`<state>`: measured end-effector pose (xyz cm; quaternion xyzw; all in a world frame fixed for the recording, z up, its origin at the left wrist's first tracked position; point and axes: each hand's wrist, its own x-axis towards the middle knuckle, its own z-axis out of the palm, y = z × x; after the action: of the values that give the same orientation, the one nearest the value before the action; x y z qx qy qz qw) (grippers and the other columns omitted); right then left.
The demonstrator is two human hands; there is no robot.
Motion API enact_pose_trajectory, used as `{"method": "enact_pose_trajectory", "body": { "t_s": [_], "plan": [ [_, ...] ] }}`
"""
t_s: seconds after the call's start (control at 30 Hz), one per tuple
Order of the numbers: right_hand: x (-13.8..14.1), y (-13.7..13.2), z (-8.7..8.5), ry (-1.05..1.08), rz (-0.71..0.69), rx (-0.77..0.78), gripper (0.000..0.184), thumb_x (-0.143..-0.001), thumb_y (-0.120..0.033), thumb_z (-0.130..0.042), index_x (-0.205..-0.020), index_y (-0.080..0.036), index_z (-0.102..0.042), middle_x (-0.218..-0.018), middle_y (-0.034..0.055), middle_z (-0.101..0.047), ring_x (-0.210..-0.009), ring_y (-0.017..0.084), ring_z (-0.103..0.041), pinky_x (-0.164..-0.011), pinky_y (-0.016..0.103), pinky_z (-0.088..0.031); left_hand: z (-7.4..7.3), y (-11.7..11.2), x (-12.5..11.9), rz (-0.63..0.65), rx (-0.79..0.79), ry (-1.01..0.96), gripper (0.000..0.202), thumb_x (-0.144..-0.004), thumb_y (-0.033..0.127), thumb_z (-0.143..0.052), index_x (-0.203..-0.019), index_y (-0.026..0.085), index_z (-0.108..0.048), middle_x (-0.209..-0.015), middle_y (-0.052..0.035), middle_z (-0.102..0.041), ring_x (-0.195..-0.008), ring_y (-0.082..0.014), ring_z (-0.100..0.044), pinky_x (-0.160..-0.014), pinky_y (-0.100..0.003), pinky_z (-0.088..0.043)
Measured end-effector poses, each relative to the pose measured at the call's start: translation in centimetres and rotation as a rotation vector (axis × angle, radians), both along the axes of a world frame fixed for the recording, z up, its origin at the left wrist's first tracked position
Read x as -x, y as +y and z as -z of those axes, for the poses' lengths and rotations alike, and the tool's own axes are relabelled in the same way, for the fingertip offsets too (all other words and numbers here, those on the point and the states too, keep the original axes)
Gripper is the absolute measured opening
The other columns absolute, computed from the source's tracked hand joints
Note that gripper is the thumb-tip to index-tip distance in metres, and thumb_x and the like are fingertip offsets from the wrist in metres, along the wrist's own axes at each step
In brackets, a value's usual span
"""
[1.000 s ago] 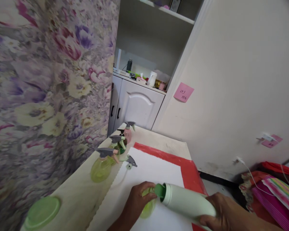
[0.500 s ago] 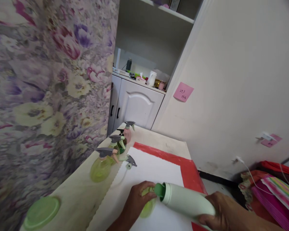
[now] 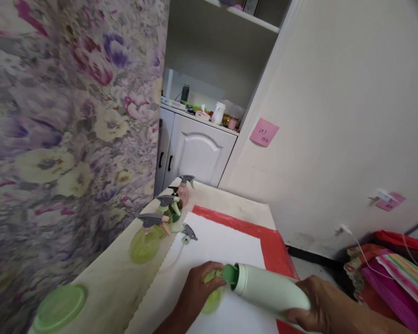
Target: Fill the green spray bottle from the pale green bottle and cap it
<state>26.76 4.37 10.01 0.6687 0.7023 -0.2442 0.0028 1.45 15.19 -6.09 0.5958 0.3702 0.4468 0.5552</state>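
while left hand (image 3: 198, 292) clasps a translucent bottle (image 3: 211, 304), right hand (image 3: 316, 307) grips a smooth flask (image 3: 270, 292).

Floral purple-and-yellow curtain (image 3: 69, 130) at left; pale green flask (image 3: 270, 292), red mat (image 3: 275, 246), pink sticky note (image 3: 264, 132).

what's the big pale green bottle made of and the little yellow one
Big bottle: opaque pale green, matte even sheen, darker green spout; probably plastic, though coated metal is possible. Little bottle: translucent yellow-green, light shows through it, so likely thin glossy plastic.
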Motion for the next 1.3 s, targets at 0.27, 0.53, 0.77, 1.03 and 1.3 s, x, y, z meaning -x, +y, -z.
{"method": "enact_pose_trajectory", "body": {
  "t_s": [0.27, 0.53, 0.77, 1.03, 1.3],
  "plan": [
    [0.5, 0.1, -0.6, -0.052, 0.033, 0.016, 0.025, -0.075, -0.042, -0.062, -0.072, -0.018, -0.066, -0.063, -0.0021, -0.063, -0.056, 0.010, -0.050, -0.048, 0.021, -0.026, 0.0, 0.0, 0.1, 0.026, 0.002, 0.003, 0.020, -0.066, 0.021, -0.071, -0.085, 0.021, -0.076, -0.089, -0.0023, -0.079, -0.090, -0.0248, -0.069, -0.085, -0.031, -0.049],
    [0.3, 0.3, -0.4, -0.036, 0.009, 0.002, 0.026, -0.076, -0.044, -0.063, -0.073, -0.019, -0.066, -0.063, -0.0028, -0.063, -0.056, 0.010, -0.050, -0.048, 0.021, -0.026, 0.0, -0.1, 0.3, 0.027, 0.012, -0.004, 0.021, -0.066, 0.022, -0.072, -0.086, 0.020, -0.076, -0.090, -0.0029, -0.079, -0.091, -0.0251, -0.069, -0.086, -0.031, -0.048],
    [0.1, 0.2, -0.4, 0.020, -0.009, 0.012, 0.024, -0.076, -0.042, -0.064, -0.072, -0.019, -0.063, -0.061, -0.0052, -0.057, -0.055, 0.008, -0.044, -0.048, 0.020, -0.025, 0.1, 0.1, 0.1, 0.023, 0.008, 0.004, 0.021, -0.066, 0.024, -0.072, -0.086, 0.020, -0.076, -0.090, -0.0037, -0.079, -0.090, -0.0257, -0.069, -0.086, -0.031, -0.048],
    [-0.6, 0.3, 0.3, -0.013, -0.021, -0.005, 0.029, -0.077, -0.047, -0.063, -0.073, -0.018, -0.065, -0.060, -0.0052, -0.056, -0.054, 0.008, -0.042, -0.048, 0.021, -0.025, -0.1, 0.0, 0.2, 0.025, 0.016, 0.010, 0.021, -0.065, 0.024, -0.072, -0.086, 0.020, -0.076, -0.090, -0.0038, -0.079, -0.090, -0.0257, -0.069, -0.085, -0.031, -0.048],
    [-0.2, 0.3, -0.2, 0.008, -0.028, 0.023, 0.026, -0.077, -0.045, -0.063, -0.072, -0.019, -0.062, -0.061, -0.0064, -0.052, -0.055, 0.008, -0.041, -0.048, 0.021, -0.024, -0.1, 0.0, 0.2, 0.018, 0.013, 0.018, 0.020, -0.065, 0.023, -0.071, -0.085, 0.021, -0.076, -0.089, -0.0024, -0.078, -0.090, -0.0249, -0.068, -0.085, -0.031, -0.048]
  ]
}}
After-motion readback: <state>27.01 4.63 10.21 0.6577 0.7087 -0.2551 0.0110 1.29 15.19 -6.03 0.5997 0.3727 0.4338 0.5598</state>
